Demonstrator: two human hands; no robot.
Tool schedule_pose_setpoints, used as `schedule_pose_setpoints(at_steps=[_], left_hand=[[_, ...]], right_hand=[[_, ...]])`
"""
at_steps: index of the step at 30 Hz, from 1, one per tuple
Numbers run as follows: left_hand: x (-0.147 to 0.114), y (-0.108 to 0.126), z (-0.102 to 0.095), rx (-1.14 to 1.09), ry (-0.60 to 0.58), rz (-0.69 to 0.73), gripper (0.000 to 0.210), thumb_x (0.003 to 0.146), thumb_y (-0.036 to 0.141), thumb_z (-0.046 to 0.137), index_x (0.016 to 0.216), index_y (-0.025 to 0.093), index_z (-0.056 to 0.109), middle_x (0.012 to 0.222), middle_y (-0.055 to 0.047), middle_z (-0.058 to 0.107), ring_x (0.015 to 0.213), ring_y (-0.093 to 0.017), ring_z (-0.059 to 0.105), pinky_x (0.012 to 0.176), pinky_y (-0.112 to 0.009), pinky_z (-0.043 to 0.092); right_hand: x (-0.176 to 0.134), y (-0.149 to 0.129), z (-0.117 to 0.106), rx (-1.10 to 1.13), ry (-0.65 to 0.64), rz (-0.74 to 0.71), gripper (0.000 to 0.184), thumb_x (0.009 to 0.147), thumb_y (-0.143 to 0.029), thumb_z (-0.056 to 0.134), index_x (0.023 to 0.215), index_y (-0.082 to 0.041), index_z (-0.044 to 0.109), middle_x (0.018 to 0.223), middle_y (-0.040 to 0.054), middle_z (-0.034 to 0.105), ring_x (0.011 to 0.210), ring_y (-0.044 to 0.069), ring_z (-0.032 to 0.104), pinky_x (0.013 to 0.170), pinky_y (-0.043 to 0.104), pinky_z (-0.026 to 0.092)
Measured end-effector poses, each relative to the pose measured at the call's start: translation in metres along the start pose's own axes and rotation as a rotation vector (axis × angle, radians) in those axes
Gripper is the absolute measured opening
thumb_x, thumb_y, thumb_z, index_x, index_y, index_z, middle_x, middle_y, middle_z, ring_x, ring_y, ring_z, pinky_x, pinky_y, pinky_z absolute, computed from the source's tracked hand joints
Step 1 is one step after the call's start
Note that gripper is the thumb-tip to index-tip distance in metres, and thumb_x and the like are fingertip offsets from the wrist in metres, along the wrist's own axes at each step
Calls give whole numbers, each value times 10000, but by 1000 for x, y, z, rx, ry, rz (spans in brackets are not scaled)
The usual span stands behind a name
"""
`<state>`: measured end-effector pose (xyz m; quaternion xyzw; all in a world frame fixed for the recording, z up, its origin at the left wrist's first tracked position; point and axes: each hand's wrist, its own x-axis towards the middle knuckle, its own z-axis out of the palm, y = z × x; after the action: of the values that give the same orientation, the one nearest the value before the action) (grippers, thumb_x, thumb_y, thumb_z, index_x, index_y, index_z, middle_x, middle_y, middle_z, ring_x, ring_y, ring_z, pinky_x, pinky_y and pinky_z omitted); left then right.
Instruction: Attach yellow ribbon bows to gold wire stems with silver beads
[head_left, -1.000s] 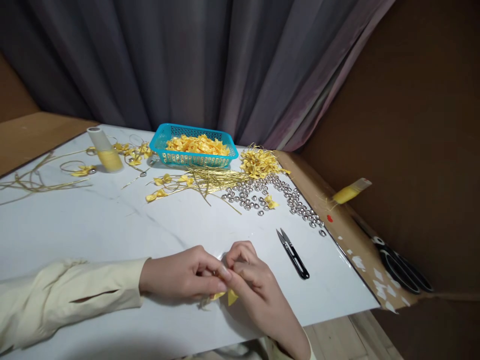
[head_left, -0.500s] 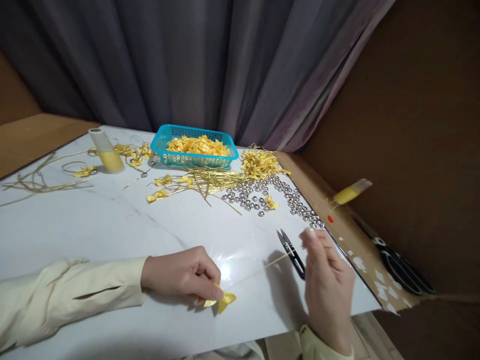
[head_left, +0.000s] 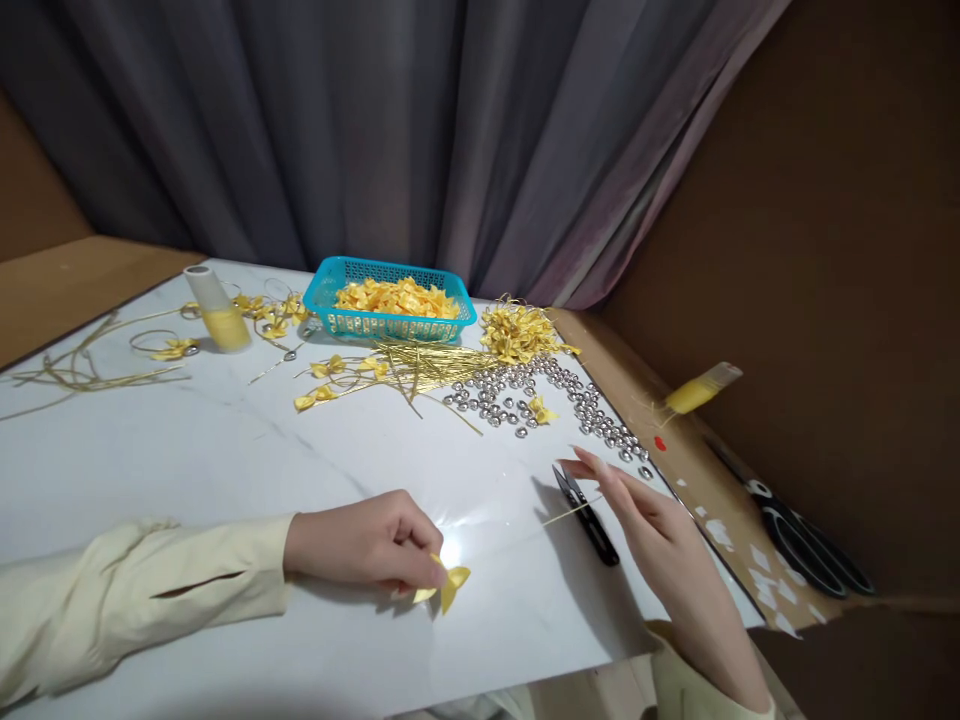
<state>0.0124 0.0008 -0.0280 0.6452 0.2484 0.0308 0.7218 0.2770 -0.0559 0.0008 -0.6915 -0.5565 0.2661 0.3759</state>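
My left hand (head_left: 379, 545) is closed in a pinch on a small yellow ribbon bow (head_left: 456, 588), low over the white tabletop. A thin pale yellow thread (head_left: 571, 511) stretches toward my right hand (head_left: 645, 530), which seems to keep hold of it with the fingers fairly straight and close together. Exactly where the thread is gripped is hidden. Black thread snips (head_left: 596, 532) lie on the table beneath and beside my right fingers, blades pointing away from me; the fingertips overlap the blade area, and I cannot tell whether they touch.
A blue basket (head_left: 390, 328) of yellow bows stands at the back. Near it are gold cords (head_left: 435, 365), a pile of tied bows (head_left: 517, 332) and many silver beads (head_left: 555, 375). A thread spool (head_left: 225, 325) stands left; another spool (head_left: 697, 392) and scissors (head_left: 802, 540) lie right.
My right hand has turned and its fingers have stretched out toward the snips' blades. The snips have shifted slightly. My left hand keeps the bow in nearly the same place.
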Motion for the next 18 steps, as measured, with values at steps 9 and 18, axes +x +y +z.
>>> schedule_pose_setpoints(at_steps=[9,18], left_hand=[[1,0,2,58,-18,-23,345,810,369,548,545,161,476,418,60,399,363,-55,275,378,-204,208],[1,2,2,116,12,0,304,796,330,552,550,156,507,456,46,449,398,-60,333,407,-192,254]], right_hand=[[42,-32,16,75,-610,107,450,882,-513,445,876,-111,646,407,-37,480,330,70,360,379,214,244],[74,-48,44,16,-937,-44,359,863,-187,472,1203,-81,511,614,-46,476,501,65,382,518,219,323]])
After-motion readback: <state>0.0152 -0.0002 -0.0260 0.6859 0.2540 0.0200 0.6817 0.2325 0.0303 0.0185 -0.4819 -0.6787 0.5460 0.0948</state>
